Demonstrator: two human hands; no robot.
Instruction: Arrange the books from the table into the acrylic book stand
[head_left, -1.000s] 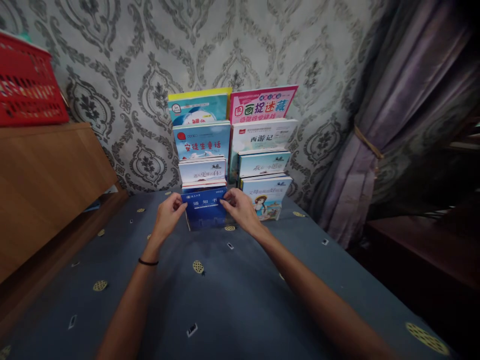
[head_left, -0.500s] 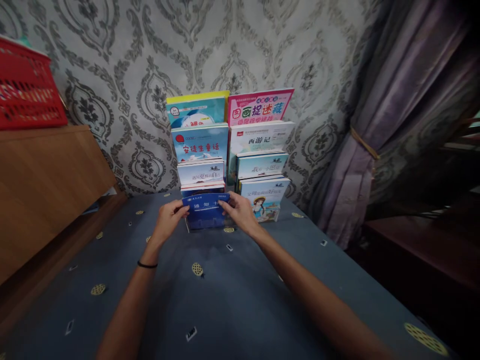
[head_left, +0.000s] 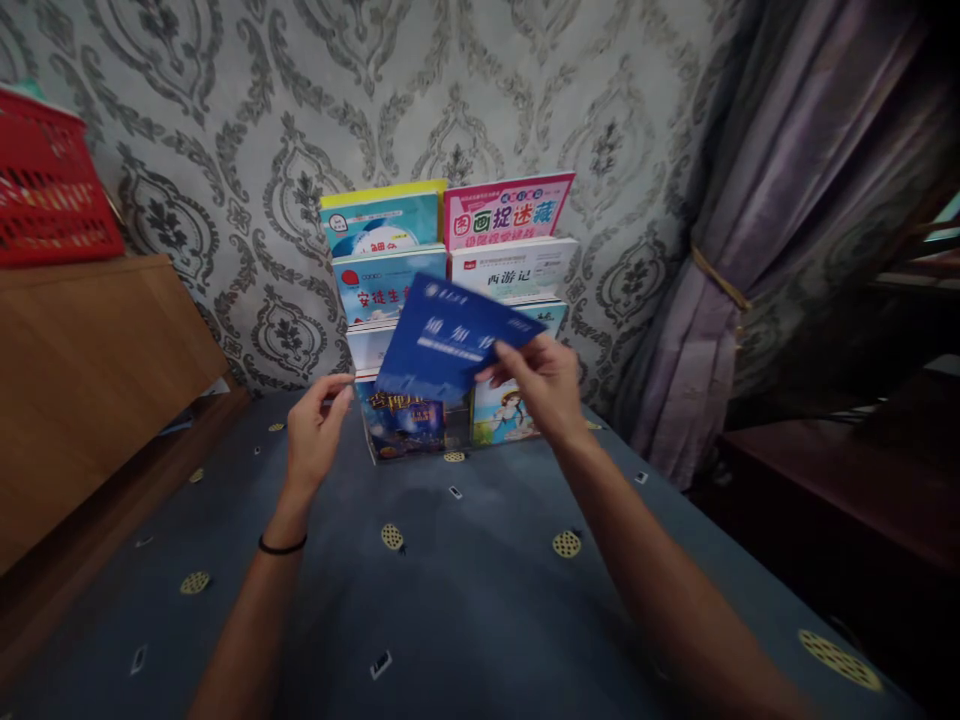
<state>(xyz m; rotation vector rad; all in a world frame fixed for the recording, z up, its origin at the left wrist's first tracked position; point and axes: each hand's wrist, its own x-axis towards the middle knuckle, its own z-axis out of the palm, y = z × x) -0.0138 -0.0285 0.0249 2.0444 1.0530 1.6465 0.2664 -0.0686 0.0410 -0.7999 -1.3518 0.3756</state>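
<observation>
A blue booklet (head_left: 442,345) with white lettering is raised and tilted in front of the standing books. My right hand (head_left: 547,385) is shut on its lower right edge, thumb in front. My left hand (head_left: 319,430), a black band on its wrist, is beside the left front book; its fingers are loosely bent, thumb and index slightly apart, the index tip at the book's top left corner. That dark book (head_left: 405,425) with gold lettering stands at the front left. The booklet hides part of the rows behind. A book with a cartoon girl (head_left: 506,415) stands front right, partly covered by my right hand.
Behind stand two stepped columns of books, with a teal book (head_left: 390,225) and a pink book (head_left: 510,212) at the back. A red basket (head_left: 56,185) sits on a wooden cabinet (head_left: 97,370) at left. A curtain (head_left: 705,350) hangs at right. Patterned blue cloth (head_left: 465,600) covers the surface.
The blue booklet has been lifted from the front left and turned to the right in my right hand. My left hand has let go of it, and the dark book behind now shows.
</observation>
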